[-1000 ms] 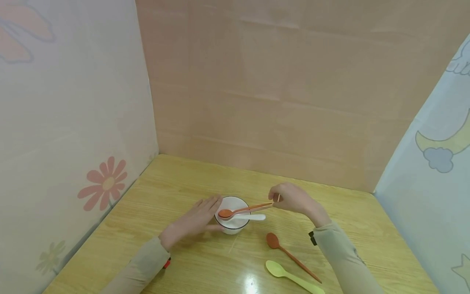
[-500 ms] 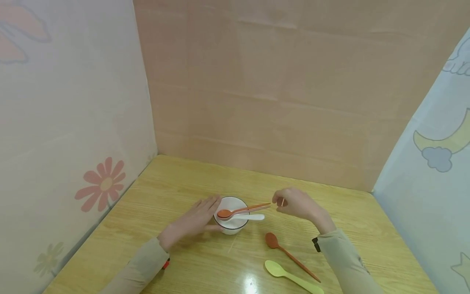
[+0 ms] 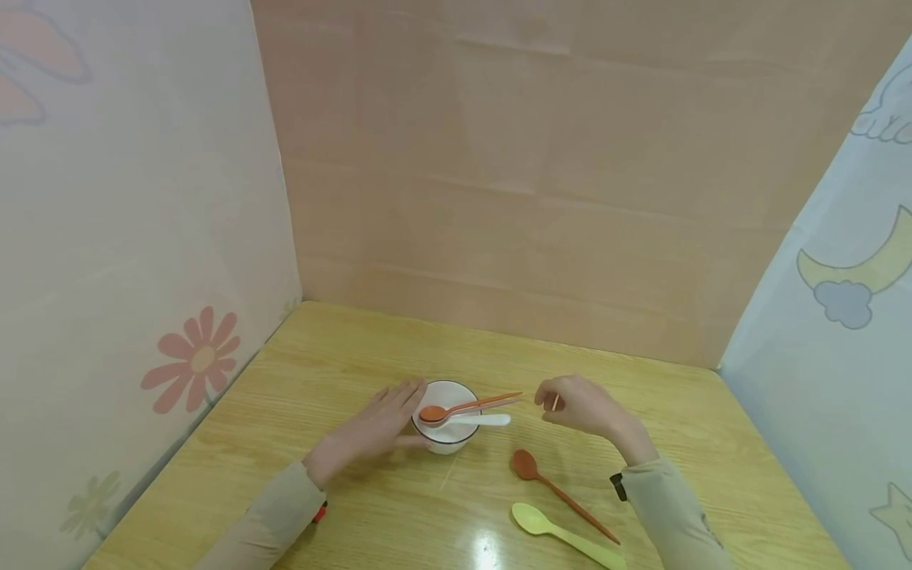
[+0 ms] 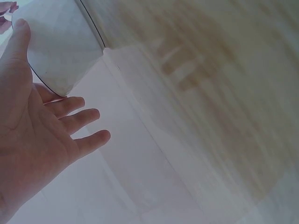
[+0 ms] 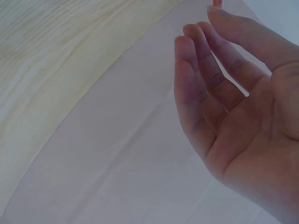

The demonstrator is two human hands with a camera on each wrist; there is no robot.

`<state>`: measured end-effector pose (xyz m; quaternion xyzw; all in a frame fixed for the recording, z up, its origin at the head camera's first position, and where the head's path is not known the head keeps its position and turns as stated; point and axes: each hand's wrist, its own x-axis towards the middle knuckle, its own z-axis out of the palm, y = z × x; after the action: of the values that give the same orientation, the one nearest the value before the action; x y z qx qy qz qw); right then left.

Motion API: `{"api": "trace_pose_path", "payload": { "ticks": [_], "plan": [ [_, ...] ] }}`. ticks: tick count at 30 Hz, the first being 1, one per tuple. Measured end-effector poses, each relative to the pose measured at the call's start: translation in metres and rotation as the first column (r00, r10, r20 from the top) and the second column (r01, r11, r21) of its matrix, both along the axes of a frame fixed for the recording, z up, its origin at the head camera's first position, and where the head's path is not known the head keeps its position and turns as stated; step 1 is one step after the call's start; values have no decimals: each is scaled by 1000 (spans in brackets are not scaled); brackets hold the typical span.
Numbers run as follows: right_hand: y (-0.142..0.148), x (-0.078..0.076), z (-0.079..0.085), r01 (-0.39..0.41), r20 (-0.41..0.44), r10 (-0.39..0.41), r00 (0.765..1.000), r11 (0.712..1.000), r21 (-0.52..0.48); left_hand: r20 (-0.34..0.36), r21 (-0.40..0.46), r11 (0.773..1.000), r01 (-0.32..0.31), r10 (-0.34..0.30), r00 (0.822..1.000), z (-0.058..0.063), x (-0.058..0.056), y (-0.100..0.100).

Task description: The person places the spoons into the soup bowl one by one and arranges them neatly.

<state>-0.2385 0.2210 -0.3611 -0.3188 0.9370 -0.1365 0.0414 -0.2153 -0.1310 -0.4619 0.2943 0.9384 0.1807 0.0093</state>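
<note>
A white bowl with a dark rim stands mid-table, an orange spoon lying in it over a pinkish spoon. Beside them a white spoon also leans out over the right rim. From the left, my left hand holds the bowl, thumb on the near side and fingers along the far side. In the left wrist view the thumb lies against the bowl. My right hand hovers right of the handles, fingers loosely bent around nothing.
On the table, in front of the right hand, lie a brown-orange spoon and a yellow-green spoon. A tan backdrop rises behind, with patterned side walls left and right.
My right hand has let go of the orange spoon's handle and drawn back to the right. The left hand keeps its hold on the bowl.
</note>
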Motion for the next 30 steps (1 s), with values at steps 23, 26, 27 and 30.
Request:
{"api": "trace_pose_path", "payload": {
  "ticks": [23, 26, 27, 30],
  "plan": [
    [23, 15, -29, 5, 75, 0, 997, 997, -75, -40, 2, 1000, 20, -20, 999, 1, -2, 1],
    [27, 18, -33, 2, 66, 4, 998, 997, -83, -45, -1, 1000, 21, -21, 999, 0, -3, 1],
    [28, 19, -35, -1, 66, 6, 998, 996, -86, -43, -2, 1000, 21, -21, 999, 0, -4, 1],
    [31, 22, -38, -5, 77, 12, 997, 995, -95, -49, -9, 1000, 24, -24, 998, -2, -6, 2]
  ]
}}
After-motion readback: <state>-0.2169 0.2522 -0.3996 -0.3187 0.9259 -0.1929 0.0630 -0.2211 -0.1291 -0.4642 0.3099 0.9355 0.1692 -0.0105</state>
